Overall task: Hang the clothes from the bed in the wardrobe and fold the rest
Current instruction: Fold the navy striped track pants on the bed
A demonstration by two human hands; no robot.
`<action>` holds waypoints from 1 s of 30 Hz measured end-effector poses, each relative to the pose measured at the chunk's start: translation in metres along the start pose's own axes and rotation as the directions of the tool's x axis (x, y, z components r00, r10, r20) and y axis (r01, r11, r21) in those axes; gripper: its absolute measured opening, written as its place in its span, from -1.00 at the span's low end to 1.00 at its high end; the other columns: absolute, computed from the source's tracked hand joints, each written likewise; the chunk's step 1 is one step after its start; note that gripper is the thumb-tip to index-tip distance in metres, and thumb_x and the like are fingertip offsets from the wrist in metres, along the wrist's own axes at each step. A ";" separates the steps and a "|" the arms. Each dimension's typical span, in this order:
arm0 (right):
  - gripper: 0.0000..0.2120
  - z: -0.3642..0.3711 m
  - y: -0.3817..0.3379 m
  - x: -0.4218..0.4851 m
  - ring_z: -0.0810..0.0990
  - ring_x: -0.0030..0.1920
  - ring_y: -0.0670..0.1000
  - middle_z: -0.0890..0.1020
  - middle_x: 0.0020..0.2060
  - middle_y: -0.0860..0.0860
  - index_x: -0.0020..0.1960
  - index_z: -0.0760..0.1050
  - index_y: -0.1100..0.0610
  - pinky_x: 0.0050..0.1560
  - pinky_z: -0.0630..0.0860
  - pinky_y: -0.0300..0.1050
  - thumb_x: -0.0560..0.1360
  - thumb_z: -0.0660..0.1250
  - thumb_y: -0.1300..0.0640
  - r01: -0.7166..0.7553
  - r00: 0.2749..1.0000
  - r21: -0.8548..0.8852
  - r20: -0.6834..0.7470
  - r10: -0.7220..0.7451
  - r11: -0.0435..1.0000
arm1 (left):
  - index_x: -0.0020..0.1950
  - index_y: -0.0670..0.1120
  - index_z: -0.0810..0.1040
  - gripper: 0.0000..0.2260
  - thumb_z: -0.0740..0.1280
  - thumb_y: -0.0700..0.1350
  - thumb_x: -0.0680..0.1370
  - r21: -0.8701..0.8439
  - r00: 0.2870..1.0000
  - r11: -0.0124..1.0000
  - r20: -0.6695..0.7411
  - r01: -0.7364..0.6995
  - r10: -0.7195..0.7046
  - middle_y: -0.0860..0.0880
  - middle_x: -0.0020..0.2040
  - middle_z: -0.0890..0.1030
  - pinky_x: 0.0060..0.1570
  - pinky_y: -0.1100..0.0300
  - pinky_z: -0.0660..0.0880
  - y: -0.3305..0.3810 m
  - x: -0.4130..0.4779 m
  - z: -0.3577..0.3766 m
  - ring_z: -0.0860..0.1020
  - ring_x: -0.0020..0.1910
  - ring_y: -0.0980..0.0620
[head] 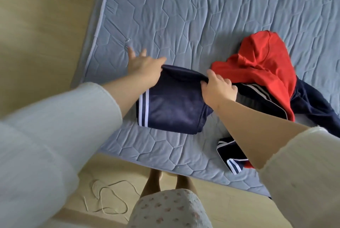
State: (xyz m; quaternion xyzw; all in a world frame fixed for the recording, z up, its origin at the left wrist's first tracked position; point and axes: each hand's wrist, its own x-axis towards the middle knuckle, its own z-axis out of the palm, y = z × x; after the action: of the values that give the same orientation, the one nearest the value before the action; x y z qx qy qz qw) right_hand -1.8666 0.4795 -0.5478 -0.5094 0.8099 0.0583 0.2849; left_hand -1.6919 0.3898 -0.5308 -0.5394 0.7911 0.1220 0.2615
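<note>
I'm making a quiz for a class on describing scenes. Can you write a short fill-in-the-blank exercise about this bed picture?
1. Both hands hold the far edge of the folded ____ garment with white stripes.
2. To the right of the right hand lies a crumpled ____ garment.
3. The clothes lie on a quilted ____ mattress cover.
4. A thin pale ____ lies looped on the floor.

Missing words: navy; red; blue; cord

pale cord (108,198) on wooden floor (36,34)
</note>
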 end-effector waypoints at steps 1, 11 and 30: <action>-0.53 0.004 0.000 0.004 0.21 0.41 0.21 0.25 0.45 0.09 0.47 0.12 -0.01 0.32 0.17 0.14 0.60 0.08 -0.05 -0.031 0.999 0.047 -0.004 0.031 0.998 | 0.50 0.18 0.05 -0.55 0.09 0.04 0.63 -0.022 0.997 0.999 -0.069 0.041 -0.043 -0.04 0.49 0.23 0.40 -0.23 -0.12 0.003 0.000 0.010 0.03 0.51 -0.10; -0.27 0.099 0.028 0.027 0.32 0.35 0.23 0.20 0.45 0.08 0.50 0.00 0.11 0.33 0.30 0.18 0.50 0.24 -0.16 -0.483 0.872 0.492 0.346 0.347 0.724 | 0.54 -0.01 -0.16 -0.16 0.36 0.07 0.49 -0.701 0.933 0.628 0.162 0.337 -0.320 -0.04 0.55 -0.04 0.42 -0.06 0.15 0.006 -0.004 0.139 0.07 0.50 -0.05; -0.50 0.150 0.037 0.038 0.46 0.10 0.12 0.45 0.15 0.05 0.24 0.27 0.12 0.15 0.41 -0.01 0.44 0.34 -0.11 -0.594 0.780 0.693 0.372 0.503 0.409 | 0.46 -0.14 0.18 -0.42 0.30 0.03 0.53 -0.797 0.899 0.511 0.087 0.322 -0.430 -0.20 0.30 0.36 0.25 -0.03 0.33 0.000 0.006 0.192 0.35 0.28 -0.17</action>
State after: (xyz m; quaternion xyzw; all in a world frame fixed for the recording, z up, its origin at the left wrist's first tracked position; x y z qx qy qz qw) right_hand -1.8496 0.5245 -0.6995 -0.0348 0.8556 -0.1828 0.4829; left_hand -1.6400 0.4760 -0.6942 -0.7628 0.5307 0.3679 -0.0347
